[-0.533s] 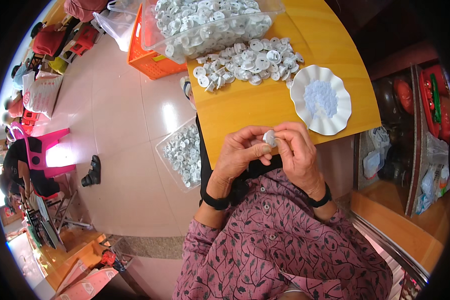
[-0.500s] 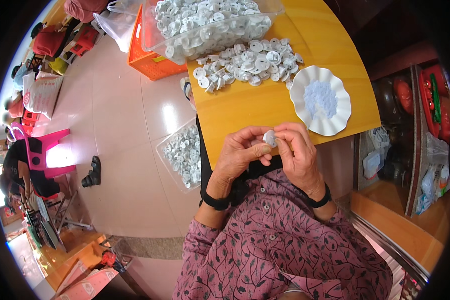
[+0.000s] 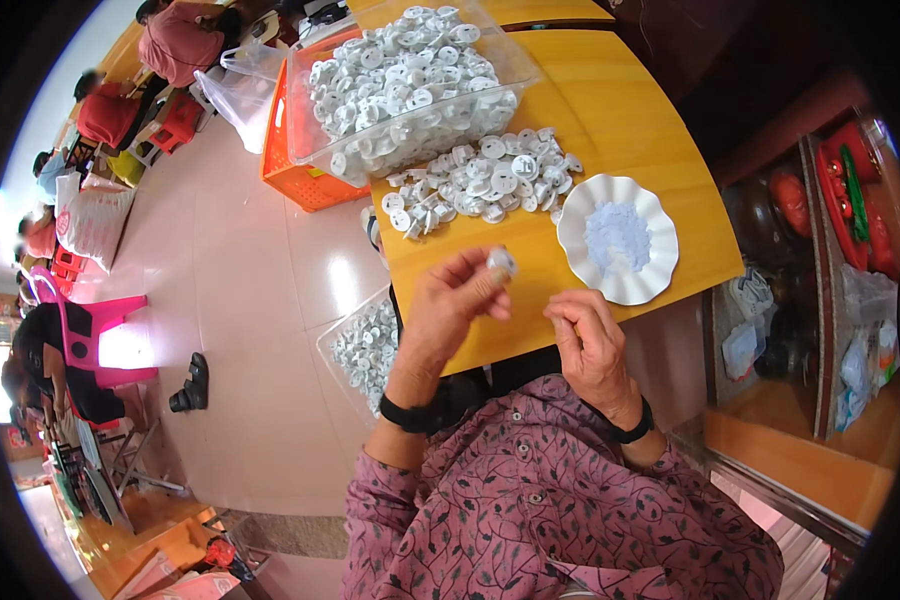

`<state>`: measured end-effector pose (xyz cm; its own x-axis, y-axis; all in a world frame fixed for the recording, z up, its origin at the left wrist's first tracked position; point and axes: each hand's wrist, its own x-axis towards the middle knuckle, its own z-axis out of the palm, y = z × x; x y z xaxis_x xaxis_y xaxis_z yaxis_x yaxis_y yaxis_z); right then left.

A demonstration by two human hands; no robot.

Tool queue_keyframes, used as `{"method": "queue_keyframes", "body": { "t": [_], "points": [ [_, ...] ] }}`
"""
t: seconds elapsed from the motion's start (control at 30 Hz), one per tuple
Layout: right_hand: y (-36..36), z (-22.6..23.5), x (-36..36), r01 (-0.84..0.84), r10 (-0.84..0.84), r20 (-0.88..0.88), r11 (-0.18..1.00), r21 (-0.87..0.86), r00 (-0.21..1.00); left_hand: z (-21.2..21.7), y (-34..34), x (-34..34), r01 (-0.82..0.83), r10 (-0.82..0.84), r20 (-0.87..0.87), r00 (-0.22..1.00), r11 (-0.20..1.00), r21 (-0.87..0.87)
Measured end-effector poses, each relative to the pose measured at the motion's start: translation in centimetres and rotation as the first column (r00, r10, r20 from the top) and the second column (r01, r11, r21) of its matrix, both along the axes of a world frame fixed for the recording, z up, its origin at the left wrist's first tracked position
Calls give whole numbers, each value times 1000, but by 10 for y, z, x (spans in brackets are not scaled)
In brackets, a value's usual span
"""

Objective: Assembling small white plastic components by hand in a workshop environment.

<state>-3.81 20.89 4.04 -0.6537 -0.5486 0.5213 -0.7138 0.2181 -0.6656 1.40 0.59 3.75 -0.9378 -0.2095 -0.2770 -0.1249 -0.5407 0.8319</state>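
A small round white plastic part (image 3: 501, 262) is pinched between the thumb and fingers of my left hand (image 3: 448, 300), above the front of the yellow table (image 3: 660, 110). My right hand (image 3: 592, 345) is apart from it, near the table edge, with thumb and fingertips pressed together; whether something tiny is between them is hidden. Beyond that hand stands a white scalloped plate (image 3: 658, 215) with a pale bluish-white heap (image 3: 618, 235) of fine pieces or powder. A loose pile of similar round white parts (image 3: 490, 175) lies on the table, left of the plate.
A clear plastic bin (image 3: 515, 85) full of white parts stands at the back left, beside an orange crate (image 3: 305, 185). On the floor, a clear tray (image 3: 365, 345) holds more parts. Shelves with bags (image 3: 855, 370) are at right. Other people sit at far left, near a pink chair (image 3: 95, 325).
My hands have come apart. The left has moved left and a little up with the white part; the right has drawn back, lower down. The view has shifted slightly.
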Motion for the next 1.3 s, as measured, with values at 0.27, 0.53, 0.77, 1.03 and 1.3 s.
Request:
{"method": "queue_keyframes", "body": {
  "t": [0.27, 0.53, 0.77, 1.03, 1.3],
  "points": [
    [27, -19, 13, -53, 48, 35, 990, 128, 998, 51, -82, -87, -156, 139, -237, 962, 986, -56],
    [43, -25, -11, 335, -289, -252, 928, 163, 924, 58, -80, -105, -371, 345, -265, 900, 927, -56],
    [41, -37, -26, 382, -297, -311, 885, 264, 903, 13, -23, -42, -110, 120, 26, 992, 963, -248],
    [36, -37, -30, 373, -300, -295, 899, 231, 907, -18, 21, -3, -1, 38, 148, 988, 969, -245],
    [20, -21, -10, 150, -153, 178, 988, 27, 972, -28, 52, 4, 124, -100, 127, 987, 972, -201]
  ]
}}
